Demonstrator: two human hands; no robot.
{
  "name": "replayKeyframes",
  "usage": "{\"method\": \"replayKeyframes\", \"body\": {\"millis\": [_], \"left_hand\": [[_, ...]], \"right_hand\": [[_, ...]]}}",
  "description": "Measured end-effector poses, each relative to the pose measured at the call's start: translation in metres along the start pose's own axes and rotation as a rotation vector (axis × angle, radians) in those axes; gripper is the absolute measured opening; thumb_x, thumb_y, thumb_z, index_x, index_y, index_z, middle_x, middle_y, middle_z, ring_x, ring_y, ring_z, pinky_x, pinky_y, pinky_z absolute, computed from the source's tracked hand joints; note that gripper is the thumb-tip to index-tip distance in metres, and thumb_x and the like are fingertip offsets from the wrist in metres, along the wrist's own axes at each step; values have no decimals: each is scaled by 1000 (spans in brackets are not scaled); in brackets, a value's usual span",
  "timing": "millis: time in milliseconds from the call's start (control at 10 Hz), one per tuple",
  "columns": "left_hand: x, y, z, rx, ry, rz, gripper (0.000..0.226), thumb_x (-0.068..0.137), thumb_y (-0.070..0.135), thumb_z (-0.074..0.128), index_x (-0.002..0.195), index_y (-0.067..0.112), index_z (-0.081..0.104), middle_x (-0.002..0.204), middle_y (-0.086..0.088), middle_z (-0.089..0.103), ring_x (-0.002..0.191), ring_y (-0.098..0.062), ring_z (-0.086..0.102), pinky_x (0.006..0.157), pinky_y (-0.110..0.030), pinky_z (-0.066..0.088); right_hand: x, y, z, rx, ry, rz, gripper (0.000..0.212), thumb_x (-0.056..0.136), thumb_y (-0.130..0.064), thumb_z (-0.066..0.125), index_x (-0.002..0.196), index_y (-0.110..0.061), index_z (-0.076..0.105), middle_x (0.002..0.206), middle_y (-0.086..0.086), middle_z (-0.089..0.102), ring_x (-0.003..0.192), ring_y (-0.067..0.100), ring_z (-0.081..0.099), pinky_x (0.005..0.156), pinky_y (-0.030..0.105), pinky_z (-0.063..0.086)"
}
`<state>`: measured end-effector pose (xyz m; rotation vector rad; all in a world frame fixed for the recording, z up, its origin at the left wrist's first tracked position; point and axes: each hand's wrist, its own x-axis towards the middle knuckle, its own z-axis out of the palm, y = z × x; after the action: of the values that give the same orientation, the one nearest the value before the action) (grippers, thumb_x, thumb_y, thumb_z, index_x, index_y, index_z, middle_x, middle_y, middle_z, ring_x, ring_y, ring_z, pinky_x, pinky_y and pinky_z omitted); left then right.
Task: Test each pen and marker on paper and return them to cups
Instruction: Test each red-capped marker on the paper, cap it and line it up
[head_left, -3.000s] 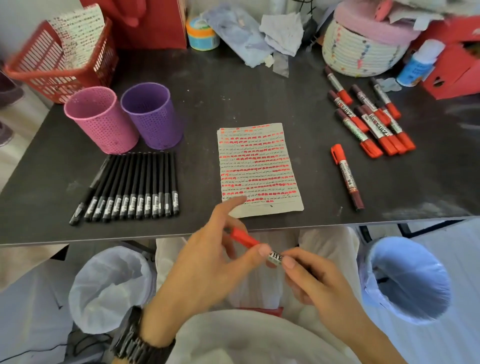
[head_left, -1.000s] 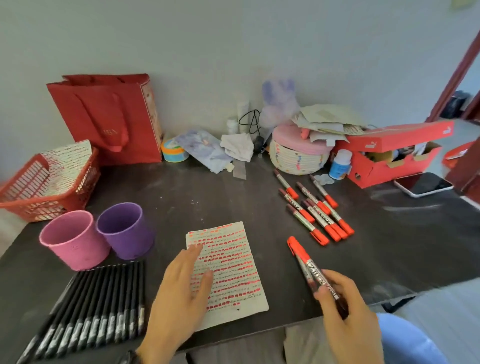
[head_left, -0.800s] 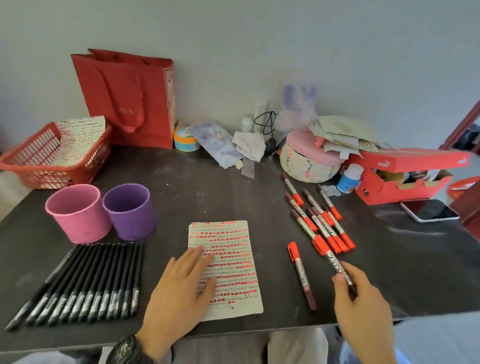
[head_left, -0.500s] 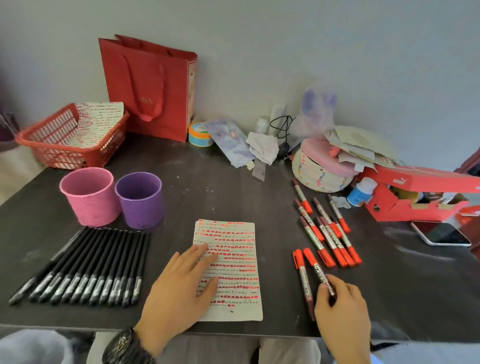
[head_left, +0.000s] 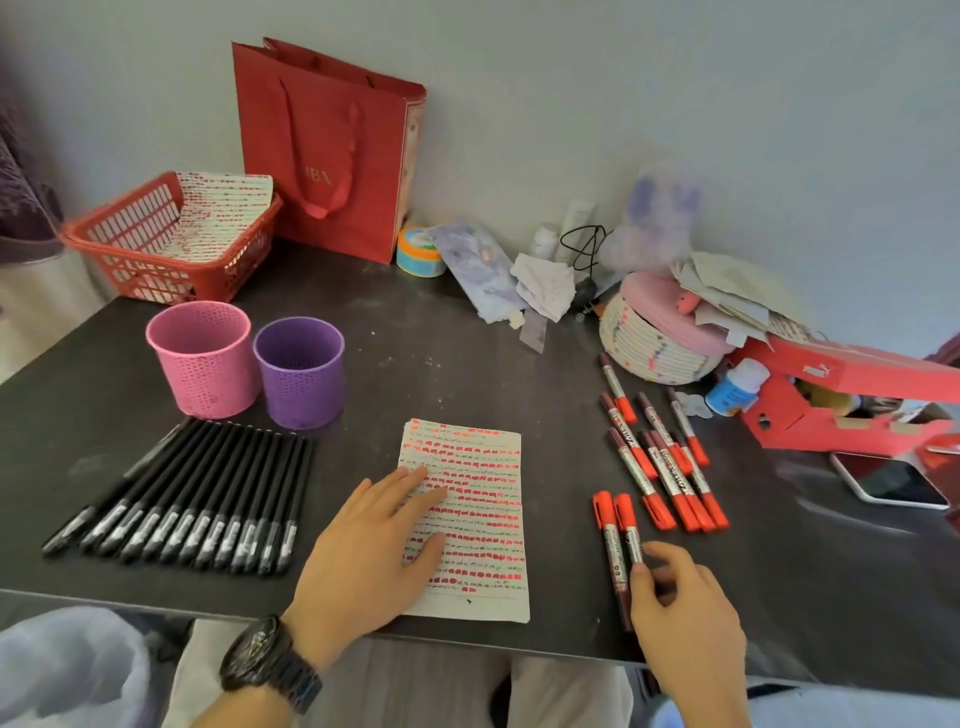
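View from the head camera over a dark table (head_left: 467, 374). The left hand (head_left: 374, 545) lies flat, fingers straight and spread, on the lower left part of the sheet of paper (head_left: 483, 519), which sits near the table's front edge and is covered in rows of short red marks. The right hand (head_left: 685, 603), fingers curled, holds by its fingertips the lower end of a red-capped marker (head_left: 627, 525) that lies on the table just right of the paper. A second marker (head_left: 609, 545) lies touching it on the left, cap pointing the same way. A group of markers (head_left: 670, 467) lies further back and to the right, red caps toward the person. A row of black pens (head_left: 197, 509) lies side by side left of the paper. The pink cup (head_left: 202, 364) and the purple cup (head_left: 301, 374) stand upright, just beside each other, behind the pens; no pen shows above either rim. A wristwatch (head_left: 265, 660) sits on the left wrist. A red basket (head_left: 156, 249) holding another marked sheet and a red bag (head_left: 332, 150) stand at the back left; a phone (head_left: 893, 478) lies at the far right
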<state>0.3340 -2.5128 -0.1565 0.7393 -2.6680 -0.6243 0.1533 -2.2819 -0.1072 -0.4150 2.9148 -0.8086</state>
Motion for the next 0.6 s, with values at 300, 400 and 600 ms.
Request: {"method": "replayKeyframes", "body": {"millis": [300,400,600], "left_hand": [[0,-2,0,28,-13,6,55,99,58,40,152,43,38,164,20,19,152,-1,13,120,-23,-8],[1,-3,0,6,-23,16,55,99,56,42,152,42,39,164,18,21,153,-3,13,121,-25,-6],[1,-5,2,-7,-15,24,54,99,55,43,151,41,41,165,14,20,154,-7,11,122,-26,-2]], "right_hand": [[8,9,-9,28,47,-52,19,92,-34,66,111,-37,61,94,-15,62,80,2,58,77,33,39],[30,6,-17,-37,75,-107,16,93,-37,63,109,-37,63,94,-15,61,84,12,61,76,33,41],[80,-15,-19,-274,57,-205,28,97,-34,59,122,-24,64,121,4,64,105,29,63,81,39,50]]}}
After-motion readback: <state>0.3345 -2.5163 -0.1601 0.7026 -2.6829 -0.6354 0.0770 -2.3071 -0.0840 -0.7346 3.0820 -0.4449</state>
